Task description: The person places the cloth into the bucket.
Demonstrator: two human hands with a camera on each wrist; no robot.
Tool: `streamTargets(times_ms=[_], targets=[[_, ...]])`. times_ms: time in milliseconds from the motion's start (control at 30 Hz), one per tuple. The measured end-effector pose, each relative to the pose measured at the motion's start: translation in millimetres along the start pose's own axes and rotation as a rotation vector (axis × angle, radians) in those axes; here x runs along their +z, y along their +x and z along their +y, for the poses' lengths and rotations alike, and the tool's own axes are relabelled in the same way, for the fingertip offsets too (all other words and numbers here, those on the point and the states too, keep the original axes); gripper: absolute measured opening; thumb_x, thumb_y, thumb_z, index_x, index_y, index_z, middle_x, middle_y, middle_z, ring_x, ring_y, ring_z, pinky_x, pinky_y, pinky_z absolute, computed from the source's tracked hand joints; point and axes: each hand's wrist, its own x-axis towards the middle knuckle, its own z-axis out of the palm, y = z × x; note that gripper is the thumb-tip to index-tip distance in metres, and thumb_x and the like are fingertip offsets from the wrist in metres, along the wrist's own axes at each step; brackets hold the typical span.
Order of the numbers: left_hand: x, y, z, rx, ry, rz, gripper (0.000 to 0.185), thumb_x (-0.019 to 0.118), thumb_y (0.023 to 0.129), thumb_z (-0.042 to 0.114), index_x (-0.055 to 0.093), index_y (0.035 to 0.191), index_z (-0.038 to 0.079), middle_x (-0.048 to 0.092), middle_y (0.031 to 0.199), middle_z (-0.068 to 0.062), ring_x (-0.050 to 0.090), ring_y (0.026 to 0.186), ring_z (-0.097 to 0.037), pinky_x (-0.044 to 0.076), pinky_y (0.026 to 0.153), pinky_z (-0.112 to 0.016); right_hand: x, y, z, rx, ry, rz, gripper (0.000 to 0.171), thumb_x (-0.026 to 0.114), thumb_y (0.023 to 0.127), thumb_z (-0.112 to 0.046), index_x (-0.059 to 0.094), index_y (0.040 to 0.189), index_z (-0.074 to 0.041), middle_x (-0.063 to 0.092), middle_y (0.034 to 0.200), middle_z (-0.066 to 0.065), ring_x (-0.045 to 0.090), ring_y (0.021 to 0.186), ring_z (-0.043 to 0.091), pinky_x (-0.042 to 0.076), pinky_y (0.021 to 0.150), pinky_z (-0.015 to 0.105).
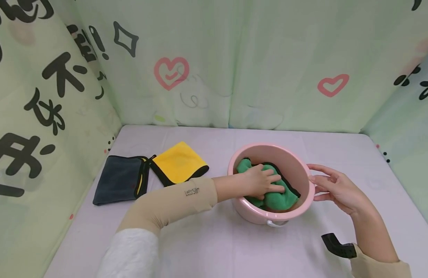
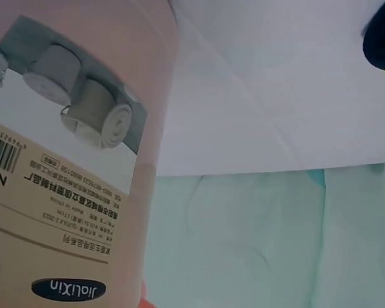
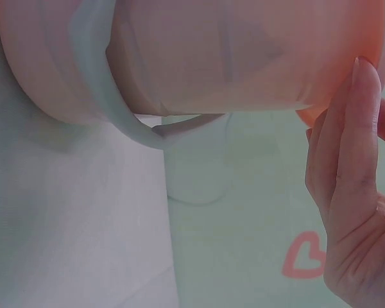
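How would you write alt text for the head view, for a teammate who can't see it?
A person's left hand rests on a green cloth inside a pink bucket, while the right hand touches the bucket's right side at the rim. Left of the bucket, a dark cloth and a black-edged yellow cloth lie on a pale table.

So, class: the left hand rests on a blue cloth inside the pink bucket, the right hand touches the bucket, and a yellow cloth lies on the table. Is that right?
Not quite: the head view shows the left hand resting on a green cloth, not a blue one, inside the pink bucket. The right hand does touch the bucket, and a yellow cloth lies on the table.
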Motion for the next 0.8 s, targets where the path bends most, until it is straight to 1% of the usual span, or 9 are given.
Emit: streamTargets(times_ms=[100, 200, 267, 433, 533, 600, 733, 800], targets=[[-2.8, 3.0, -0.9, 0.008, -0.03, -0.059, 0.057, 0.032, 0.094, 0.053, 0.007, 0.143, 0.037, 0.016, 0.147, 0.006, 0.028, 0.124, -0.011, 0.037, 0.092, -0.026, 0, 0, -1, -0.003, 0.004, -0.001, 0.031, 0.048, 0.094, -0.009, 0.051, 0.114, -0.033, 0.069, 0.088, -0.003, 0.067, 0.072, 0.015, 0.054, 0.06, 0.032], [-5.6, 3.5, -1.6, 0.013, -0.05, -0.098, 0.057, 0.032, 0.094, 0.052, 0.006, 0.143, 0.038, 0.015, 0.147, 0.006, 0.024, 0.126, -0.011, 0.036, 0.094, -0.026, 0, 0, -1, -0.01, 0.021, -0.008, 0.031, 0.048, 0.094, -0.008, 0.052, 0.113, -0.032, 0.069, 0.088, -0.002, 0.067, 0.072, 0.015, 0.054, 0.06, 0.031], [-6.3, 3.8, -1.7, 0.013, -0.057, -0.109, 0.057, 0.032, 0.094, 0.052, 0.006, 0.142, 0.038, 0.014, 0.147, 0.006, 0.023, 0.127, -0.011, 0.035, 0.095, -0.026, 0, 0, -2, -0.013, 0.028, -0.01, 0.032, 0.047, 0.094, -0.008, 0.052, 0.113, -0.032, 0.069, 0.089, -0.002, 0.067, 0.071, 0.015, 0.054, 0.06, 0.031], [-5.3, 3.4, -2.8, 0.009, -0.074, -0.096, 0.059, 0.033, 0.093, 0.054, 0.006, 0.143, 0.038, 0.013, 0.148, 0.005, 0.023, 0.128, -0.012, 0.036, 0.094, -0.027, 0, 0, -1, -0.014, 0.035, -0.012, 0.032, 0.047, 0.094, -0.007, 0.052, 0.114, -0.032, 0.069, 0.089, -0.001, 0.067, 0.072, 0.015, 0.054, 0.06, 0.031], [-4.7, 0.0, -4.7, 0.009, -0.092, -0.064, 0.061, 0.034, 0.091, 0.056, 0.007, 0.143, 0.037, 0.013, 0.149, 0.004, 0.023, 0.129, -0.013, 0.036, 0.093, -0.028, 0, -1, 0, -0.012, 0.037, -0.016, 0.032, 0.047, 0.094, -0.008, 0.052, 0.114, -0.032, 0.069, 0.089, -0.002, 0.067, 0.072, 0.016, 0.054, 0.06, 0.032], [-4.5, -4.0, -7.1, 0.007, -0.114, -0.024, 0.063, 0.035, 0.09, 0.058, 0.009, 0.143, 0.036, 0.015, 0.148, 0.003, 0.024, 0.129, -0.014, 0.036, 0.092, -0.028, -1, -1, 0, -0.013, 0.038, -0.018, 0.032, 0.046, 0.095, -0.007, 0.052, 0.114, -0.032, 0.069, 0.09, -0.002, 0.067, 0.073, 0.016, 0.054, 0.06, 0.032], [-5.3, -16.9, -15.7, -0.01, -0.177, 0.099, 0.065, 0.038, 0.089, 0.059, 0.014, 0.143, 0.034, 0.023, 0.143, 0.003, 0.03, 0.123, -0.014, 0.038, 0.088, -0.029, -1, -1, 1, -0.019, 0.043, -0.019, 0.032, 0.046, 0.095, -0.007, 0.051, 0.115, -0.031, 0.069, 0.09, -0.003, 0.067, 0.073, 0.016, 0.054, 0.06, 0.031], [-6.3, -25.0, -21.3, -0.021, -0.216, 0.169, 0.066, 0.04, 0.088, 0.06, 0.017, 0.143, 0.033, 0.025, 0.141, 0.003, 0.033, 0.121, -0.014, 0.038, 0.089, -0.029, 0, -1, 1, -0.018, 0.042, -0.017, 0.032, 0.046, 0.095, -0.007, 0.051, 0.115, -0.031, 0.069, 0.091, -0.003, 0.067, 0.073, 0.016, 0.054, 0.06, 0.031]])
